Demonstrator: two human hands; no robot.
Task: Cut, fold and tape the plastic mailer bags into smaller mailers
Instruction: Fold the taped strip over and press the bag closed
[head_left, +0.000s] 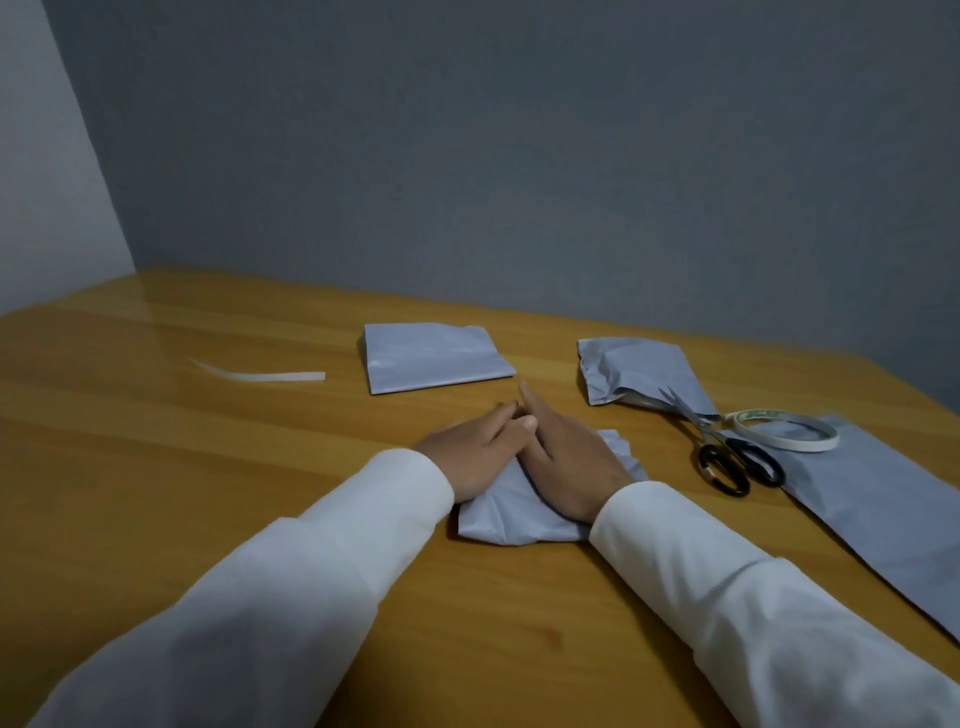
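Both hands lie flat on a crumpled grey piece of mailer (511, 512) near the middle of the table (208, 467). The left hand (475, 457) and the right hand (569, 462) press down with fingers straight and nearly touching at the tips; neither grip closes around anything, they only hold the plastic down, which looks like smoothing or creasing a fold.

The film looks thin, light and limp, with soft wrinkles that spring up where it is not weighted. It will probably slide on the glossy wood, so pinching an edge or corner while the other palm pins the sheet should work best.

Just beyond the fingertips lies a folded mailer (434, 358), flat and neat. To the right sits a rumpled cut piece (639, 371), with scissors (727, 449) touching it and a tape roll (784, 430) resting on a long uncut mailer bag (883, 509). Well to the left lies a white strip (260, 374).
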